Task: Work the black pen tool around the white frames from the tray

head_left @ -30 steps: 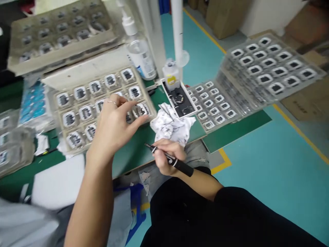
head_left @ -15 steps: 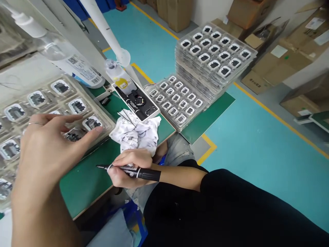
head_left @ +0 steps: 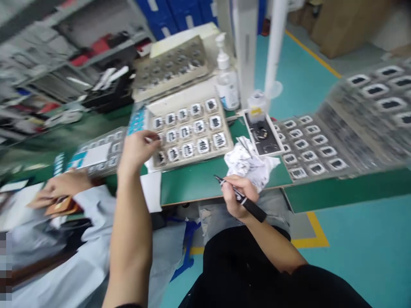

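Clear plastic tray: a clear blister tray of small black-and-white square parts [head_left: 192, 132] lies on the green bench mat [head_left: 195, 182], three rows of parts in their own pockets, each part a white frame round a dark centre.
Left hand: the left hand [head_left: 138, 147] rests at the tray's left edge, fingers curled together onto the parts at that end; whether they pinch one cannot be told through the blur.
Right hand: the right hand [head_left: 239, 197] hovers at the front edge of the bench, fingers clamped round a black marker pen [head_left: 242, 199] with its tip pointing up and left over the mat.
Writing: the pen barrel carries white lettering, too small to read; the label on the clear pump bottle [head_left: 226, 83] behind the tray is blurred as well.
Cloth: a crumpled white patterned cloth [head_left: 248, 164] lies just beside the right hand, touching a black-and-white flat box [head_left: 265, 137].
Right of bench: more clear trays of the same parts [head_left: 308, 147] lie spread there, blurred at the far side.
Co-worker: another person's hand [head_left: 61, 190] in a pale sleeve holds something brown at the left.
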A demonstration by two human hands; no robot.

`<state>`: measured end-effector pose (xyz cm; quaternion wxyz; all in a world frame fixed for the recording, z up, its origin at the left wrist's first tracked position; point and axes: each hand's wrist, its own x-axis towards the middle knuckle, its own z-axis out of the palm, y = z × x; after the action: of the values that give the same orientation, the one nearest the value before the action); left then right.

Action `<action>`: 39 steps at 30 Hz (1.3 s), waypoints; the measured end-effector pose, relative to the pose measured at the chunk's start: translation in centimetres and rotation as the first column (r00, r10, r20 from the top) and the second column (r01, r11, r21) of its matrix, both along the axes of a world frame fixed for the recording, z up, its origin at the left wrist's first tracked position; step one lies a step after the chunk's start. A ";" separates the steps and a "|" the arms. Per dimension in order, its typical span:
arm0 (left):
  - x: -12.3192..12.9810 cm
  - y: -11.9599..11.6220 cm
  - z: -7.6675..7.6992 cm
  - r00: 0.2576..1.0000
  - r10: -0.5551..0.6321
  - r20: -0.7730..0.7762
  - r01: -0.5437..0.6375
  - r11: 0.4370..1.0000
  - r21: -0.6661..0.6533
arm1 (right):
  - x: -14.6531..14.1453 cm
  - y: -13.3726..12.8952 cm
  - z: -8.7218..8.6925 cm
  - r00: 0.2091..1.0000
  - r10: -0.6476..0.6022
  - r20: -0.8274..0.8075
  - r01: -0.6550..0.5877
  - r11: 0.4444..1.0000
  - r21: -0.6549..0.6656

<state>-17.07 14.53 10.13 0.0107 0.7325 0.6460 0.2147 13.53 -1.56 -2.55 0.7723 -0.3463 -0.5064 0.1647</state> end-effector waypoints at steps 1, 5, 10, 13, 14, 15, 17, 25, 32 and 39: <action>-0.1 0.1 -0.2 0.998 0.055 -0.012 -0.055 0.998 -0.012 | 0.1 0.1 -0.1 1.000 0.012 -0.008 -0.012 1.000 0.000; -0.8 0.4 -0.5 0.993 0.107 -0.047 -0.111 0.988 -0.109 | 0.5 0.3 -0.8 0.999 0.043 -0.018 -0.043 0.999 0.015; -1.3 1.5 -0.5 0.998 0.055 -0.029 -0.060 0.976 -0.210 | 0.7 0.3 -1.4 0.999 0.041 -0.020 -0.041 0.999 0.005; -1.5 2.7 -0.3 0.997 0.047 -0.061 -0.059 0.973 -0.221 | 0.9 0.4 -1.7 0.999 0.038 -0.016 -0.038 0.999 0.005; -1.6 3.0 -0.2 0.996 0.037 -0.085 -0.055 0.973 -0.225 | 0.9 0.5 -1.7 0.999 0.036 -0.015 -0.036 0.999 0.005; -1.6 3.3 0.0 0.993 0.025 -0.111 -0.050 0.973 -0.227 | 0.9 0.5 -1.8 0.999 0.034 -0.016 -0.034 0.999 0.006; -1.5 3.8 0.3 0.987 0.003 -0.162 -0.041 0.972 -0.231 | 0.9 0.7 -2.0 0.999 0.028 -0.023 -0.027 1.000 0.004; 1.3 5.0 1.7 0.950 -0.029 -0.312 -0.047 0.971 -0.233 | 0.7 0.9 -1.9 0.998 0.006 -0.061 -0.008 0.999 -0.046; 2.5 3.3 1.4 0.964 -0.003 -0.264 -0.040 0.987 -0.158 | 0.8 0.5 -1.4 1.000 0.018 -0.015 -0.018 0.999 -0.039; 4.4 -2.6 -0.8 0.953 -0.097 0.288 0.037 0.977 0.209 | 0.8 0.3 -1.2 0.999 0.031 -0.017 -0.032 0.999 -0.035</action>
<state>-12.71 11.97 9.31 0.0407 0.7109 0.5867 0.3856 14.34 -1.29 -3.78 0.7675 -0.3506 -0.5026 0.1884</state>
